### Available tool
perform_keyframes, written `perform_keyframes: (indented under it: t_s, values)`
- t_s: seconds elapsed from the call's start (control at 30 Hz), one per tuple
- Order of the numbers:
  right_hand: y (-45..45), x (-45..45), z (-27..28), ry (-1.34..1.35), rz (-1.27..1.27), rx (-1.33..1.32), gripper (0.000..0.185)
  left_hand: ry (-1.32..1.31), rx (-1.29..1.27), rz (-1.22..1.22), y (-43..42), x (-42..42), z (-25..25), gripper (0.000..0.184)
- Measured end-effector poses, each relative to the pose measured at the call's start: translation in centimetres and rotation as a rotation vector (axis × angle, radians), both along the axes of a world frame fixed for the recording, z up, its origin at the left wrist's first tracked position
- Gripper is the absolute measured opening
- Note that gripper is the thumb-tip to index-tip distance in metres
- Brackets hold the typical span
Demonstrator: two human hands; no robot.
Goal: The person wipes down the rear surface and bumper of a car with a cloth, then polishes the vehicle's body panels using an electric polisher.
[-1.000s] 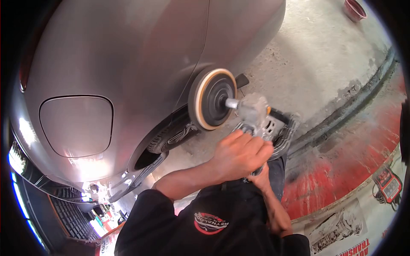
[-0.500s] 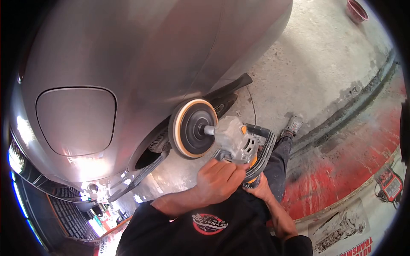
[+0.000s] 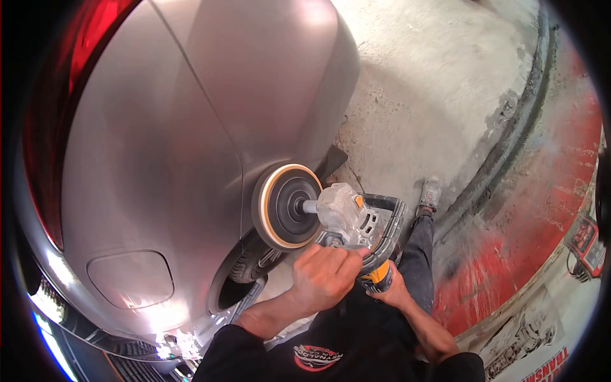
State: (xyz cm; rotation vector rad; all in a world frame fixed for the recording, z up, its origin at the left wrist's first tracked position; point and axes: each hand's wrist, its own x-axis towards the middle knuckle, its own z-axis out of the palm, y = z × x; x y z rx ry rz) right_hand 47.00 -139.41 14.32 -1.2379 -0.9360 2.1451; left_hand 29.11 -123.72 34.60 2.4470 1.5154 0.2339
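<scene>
Both hands are closed on a rotary polisher (image 3: 347, 213) with a grey head, a black loop handle and an orange-and-black body. My left hand (image 3: 326, 275) wraps round the handle just below the head. My right hand (image 3: 391, 290) grips the body lower down, its fingers partly hidden. The round pad (image 3: 289, 205), with a dark backing plate and pale rim, stands nearly upright beside the silver car's body panel (image 3: 191, 184), just above the wheel (image 3: 251, 261). Its far face is hidden, so I cannot tell how firmly it touches.
A red tail light (image 3: 89, 44) lies at the upper left, and the closed fuel flap (image 3: 130, 279) is at the lower left. My shoe (image 3: 431, 193) rests on the concrete floor (image 3: 426, 114). A red-and-grey device (image 3: 587, 245) and a printed banner (image 3: 541, 337) are at the right.
The view has shifted along the car, bringing the tail light in and moving the fuel flap lower. The polisher now appears closer to the panel seam, with both hands still on it.
</scene>
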Motion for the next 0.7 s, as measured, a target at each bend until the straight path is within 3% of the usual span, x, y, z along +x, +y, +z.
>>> perform_keyframes:
  t_s: [0.23, 0.33, 0.47, 0.57, 0.7]
  values:
    - [8.2, 2.1, 1.4, -0.010, -0.111, 0.016, 0.087, -0.036, 0.098, -0.093, 9.6, 3.2, 1.4, 0.034]
    - [12.4, 3.3, 1.5, -0.065, -0.150, 0.035, 0.088, -0.055, 0.193, -0.084, 14.0, 5.3, 1.4, 0.020]
    - [19.0, 4.5, 2.3, -0.058, -0.226, 0.124, 0.083, -0.089, 0.328, -0.062, 19.2, 7.4, 1.5, 0.023]
    - [23.1, 5.8, 3.7, -0.141, -0.131, 0.198, 0.075, -0.116, 0.371, -0.026, 20.9, 7.3, 2.3, 0.023]
    - [22.7, 6.1, 4.2, -0.079, -0.116, 0.190, 0.082, -0.025, 0.334, -0.024, 18.8, 7.0, 4.6, 0.021]
